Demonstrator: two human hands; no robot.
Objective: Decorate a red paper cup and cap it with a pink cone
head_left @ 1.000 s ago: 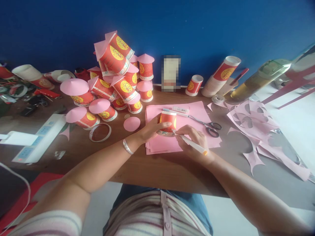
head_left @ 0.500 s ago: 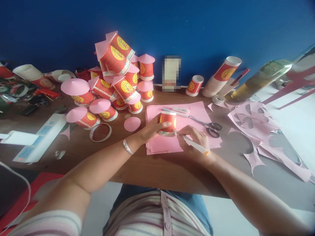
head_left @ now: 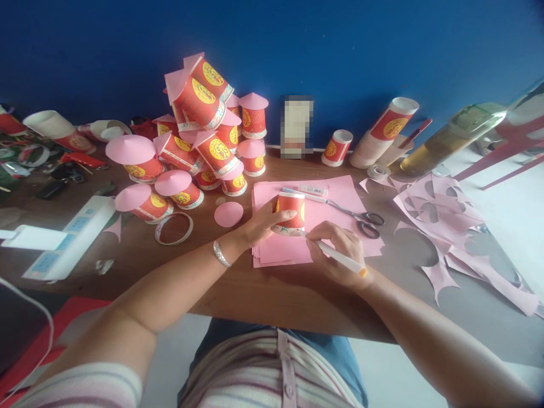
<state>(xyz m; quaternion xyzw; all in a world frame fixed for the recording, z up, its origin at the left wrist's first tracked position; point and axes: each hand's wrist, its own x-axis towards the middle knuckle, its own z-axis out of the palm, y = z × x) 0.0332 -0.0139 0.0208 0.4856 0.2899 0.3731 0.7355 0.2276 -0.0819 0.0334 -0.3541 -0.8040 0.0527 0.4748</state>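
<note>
My left hand (head_left: 270,218) is closed around a red and white paper cup (head_left: 291,207) with a yellow round print, its thumb across the front. The cup stands upside down over pink paper sheets (head_left: 272,258), its patterned rim band facing down. Pinched in my right hand (head_left: 338,249) is a slim white pen-shaped tool (head_left: 340,256) with an orange end. Its thin tip points at the cup's lower right edge; whether it touches cannot be made out. Scissors (head_left: 355,215) and a small clear tube (head_left: 313,190) lie on the sheets behind the cup.
Cups with pink cone tops (head_left: 219,153) are piled at the back left. A pink disc (head_left: 228,214) and a cut ring (head_left: 173,228) lie left of the sheets. Pink scraps (head_left: 437,221), stacked cups (head_left: 386,127) and a bottle (head_left: 450,139) are right; a power strip (head_left: 70,238) is left.
My right hand and the white tool have shifted slightly to the right and down, along the cup's lower edge. My left hand and the cup have hardly moved.
</note>
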